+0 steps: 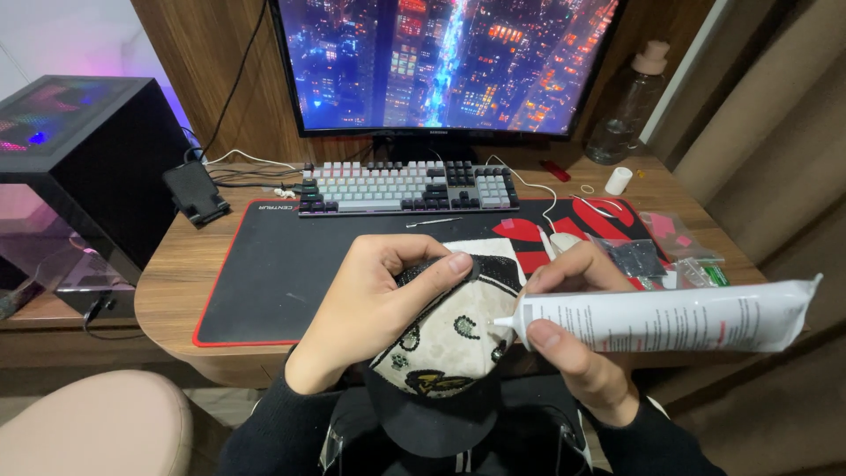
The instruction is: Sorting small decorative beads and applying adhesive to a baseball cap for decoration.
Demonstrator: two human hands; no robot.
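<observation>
Above the surface point(167, 282) with its keyboard point(410, 187), the left hand point(374, 304) grips a cap point(449, 339) at its crown, while the right hand point(577, 339) pinches a glue tube point(670, 319), lying three-to-nine o'clock, nozzle touching the cap.

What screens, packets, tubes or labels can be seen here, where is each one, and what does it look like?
Monitor: back of desk, wide black frame, glowing night city in blue, pink, orange.
Glue tube: in the right hand, long, white, small print, nozzle on the cap held by the left hand.
Clear packets: right desk edge, small bags with dark, pink and green contents.
Mouse mat: black, red edge, small white logo.
</observation>
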